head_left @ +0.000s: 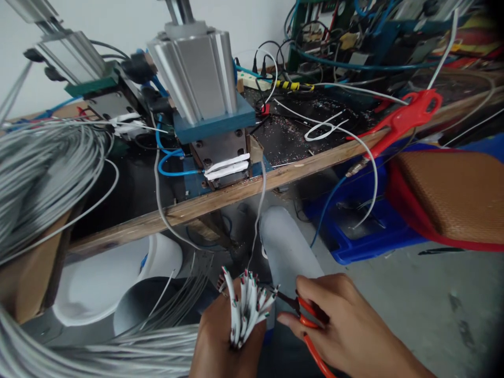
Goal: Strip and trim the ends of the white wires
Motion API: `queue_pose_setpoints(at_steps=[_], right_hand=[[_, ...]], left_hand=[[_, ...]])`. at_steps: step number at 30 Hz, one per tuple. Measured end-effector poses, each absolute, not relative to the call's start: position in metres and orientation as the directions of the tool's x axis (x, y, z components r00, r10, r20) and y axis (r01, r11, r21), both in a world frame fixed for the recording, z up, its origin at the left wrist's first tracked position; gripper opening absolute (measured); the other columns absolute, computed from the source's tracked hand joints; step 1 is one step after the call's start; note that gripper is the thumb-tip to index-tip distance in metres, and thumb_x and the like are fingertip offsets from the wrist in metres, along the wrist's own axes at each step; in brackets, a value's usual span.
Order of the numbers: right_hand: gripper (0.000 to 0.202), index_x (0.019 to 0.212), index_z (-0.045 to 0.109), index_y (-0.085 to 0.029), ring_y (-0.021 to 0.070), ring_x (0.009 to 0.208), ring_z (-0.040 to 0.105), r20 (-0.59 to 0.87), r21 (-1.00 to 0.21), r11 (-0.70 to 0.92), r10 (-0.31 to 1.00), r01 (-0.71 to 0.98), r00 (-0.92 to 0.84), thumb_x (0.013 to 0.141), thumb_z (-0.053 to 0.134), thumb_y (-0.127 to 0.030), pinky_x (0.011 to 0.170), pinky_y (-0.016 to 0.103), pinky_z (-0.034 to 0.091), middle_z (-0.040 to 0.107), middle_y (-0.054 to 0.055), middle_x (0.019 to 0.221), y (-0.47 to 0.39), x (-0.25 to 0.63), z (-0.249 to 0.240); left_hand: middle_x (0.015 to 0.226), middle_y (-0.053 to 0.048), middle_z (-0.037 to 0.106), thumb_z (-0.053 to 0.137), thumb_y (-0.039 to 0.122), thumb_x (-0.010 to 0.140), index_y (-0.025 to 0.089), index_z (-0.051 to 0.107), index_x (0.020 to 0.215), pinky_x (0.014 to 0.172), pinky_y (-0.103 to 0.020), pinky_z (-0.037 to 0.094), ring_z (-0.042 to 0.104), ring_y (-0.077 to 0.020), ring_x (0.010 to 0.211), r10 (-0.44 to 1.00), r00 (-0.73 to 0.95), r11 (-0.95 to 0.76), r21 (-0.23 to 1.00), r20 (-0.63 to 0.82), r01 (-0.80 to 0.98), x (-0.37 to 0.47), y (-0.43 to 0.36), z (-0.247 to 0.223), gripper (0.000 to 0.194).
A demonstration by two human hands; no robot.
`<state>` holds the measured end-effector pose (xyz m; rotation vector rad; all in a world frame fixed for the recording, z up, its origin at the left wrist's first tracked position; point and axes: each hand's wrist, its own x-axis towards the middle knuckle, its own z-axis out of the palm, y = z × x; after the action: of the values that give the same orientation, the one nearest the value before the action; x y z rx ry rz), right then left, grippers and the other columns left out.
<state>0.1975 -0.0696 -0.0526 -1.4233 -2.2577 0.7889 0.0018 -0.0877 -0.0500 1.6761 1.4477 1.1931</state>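
Low in the middle of the head view, my left hand [220, 336] is wrapped round a bundle of white cables [246, 304]; small coloured wire ends stick out of their tips. Close by on the right, my right hand [338, 320] grips orange-handled scissors [309, 315]. The dark blades point left and reach the right side of the cable tips; whether they touch a cable is hard to tell. The rest of the cables [157, 352] trails off to the left of my left hand.
A metal press [197, 73] stands on the workbench [220, 202] ahead. A large cable coil [51, 173] lies left, above a white bucket [102, 283]. A red air gun [409, 115] is at the bench's right edge, near a blue crate [346, 247] and brown-topped seat [457, 189].
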Motion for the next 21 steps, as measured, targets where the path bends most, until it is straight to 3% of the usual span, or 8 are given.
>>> queue_pose_setpoints(at_steps=[4, 10, 17, 21], right_hand=[[0.045, 0.068, 0.031, -0.025, 0.0105, 0.045, 0.044, -0.004, -0.644, 0.329, 0.901, 0.691, -0.433, 0.093, 0.067, -0.037, 0.048, 0.026, 0.028, 0.044, -0.009, 0.052, -0.070, 0.198, -0.056], [0.051, 0.068, 0.031, -0.025, 0.0116, 0.047, 0.045, -0.027, -0.570, 0.318, 0.914, 0.757, -0.404, 0.084, 0.076, -0.041, 0.050, 0.026, 0.027, 0.046, -0.008, 0.054, -0.068, 0.189, -0.047], [0.043, 0.067, 0.033, -0.024, 0.0118, 0.043, 0.046, -0.018, -0.603, 0.321, 0.910, 0.731, -0.414, 0.092, 0.066, -0.036, 0.049, 0.029, 0.023, 0.047, -0.008, 0.049, -0.067, 0.188, -0.051], [0.043, 0.068, 0.034, -0.024, 0.0120, 0.044, 0.047, -0.037, -0.568, 0.305, 0.918, 0.765, -0.394, 0.089, 0.069, -0.037, 0.050, 0.029, 0.022, 0.049, -0.008, 0.051, -0.068, 0.189, -0.051]], left_hand=[[0.077, 0.008, 0.075, 0.062, 0.008, 0.084, 0.032, 0.074, 0.084, 0.066, -0.022, 0.051, 0.070, -0.0140, 0.069, 0.972, -0.025, -0.203, 0.886, 0.235, 0.417, 0.003, -0.087, -0.050, 0.027], [0.078, 0.006, 0.076, 0.063, 0.012, 0.086, 0.030, 0.074, 0.083, 0.067, -0.022, 0.052, 0.071, -0.0150, 0.071, 0.982, -0.077, -0.122, 0.895, 0.170, 0.429, 0.005, -0.088, -0.052, 0.020], [0.078, 0.007, 0.075, 0.066, 0.014, 0.085, 0.030, 0.074, 0.083, 0.066, -0.022, 0.051, 0.069, -0.0151, 0.069, 0.986, -0.094, -0.090, 0.908, 0.140, 0.409, 0.005, -0.088, -0.054, 0.017], [0.078, 0.006, 0.074, 0.065, 0.016, 0.087, 0.030, 0.074, 0.085, 0.066, -0.024, 0.051, 0.069, -0.0162, 0.070, 0.987, -0.088, -0.086, 0.906, 0.133, 0.414, 0.005, -0.090, -0.060, 0.018]])
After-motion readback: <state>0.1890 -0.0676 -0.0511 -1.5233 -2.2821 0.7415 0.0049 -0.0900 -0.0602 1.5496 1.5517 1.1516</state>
